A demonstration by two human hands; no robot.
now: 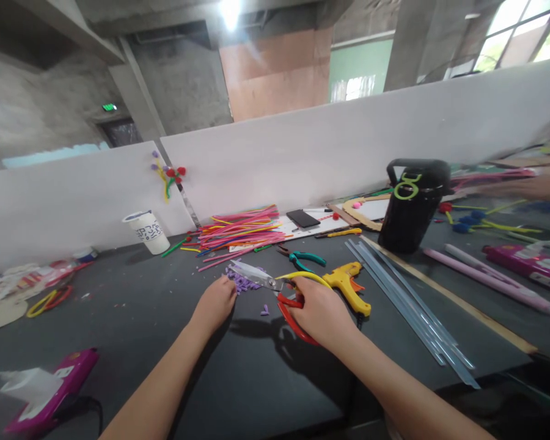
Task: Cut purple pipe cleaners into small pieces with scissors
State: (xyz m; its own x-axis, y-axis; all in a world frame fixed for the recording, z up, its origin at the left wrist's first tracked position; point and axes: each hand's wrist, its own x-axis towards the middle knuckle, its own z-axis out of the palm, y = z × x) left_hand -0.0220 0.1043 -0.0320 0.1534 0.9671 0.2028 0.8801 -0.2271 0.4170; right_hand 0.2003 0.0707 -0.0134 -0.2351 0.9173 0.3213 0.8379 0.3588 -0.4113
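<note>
My right hand [318, 305] is wrapped round the handles of scissors [297, 287], one handle yellow and one red. Their blades point left over a pile of small purple pieces [244, 281]. At the left edge of that pile is my left hand [217, 300], its fingers curled together; whatever lies between its fingertips is too small to make out. A few loose purple pieces [264, 310] lie nearer on the dark table. Behind the pile rests a bundle of pink, red and yellow stems [242, 229].
Teal pliers [307, 260] and a yellow glue gun [348, 287] lie beyond my right hand. Clear glue sticks [407, 305], a wooden strip [462, 302] and a black bottle [410, 211] stand or lie rightward. A white cup [147, 233] and a power strip [57, 391] are left.
</note>
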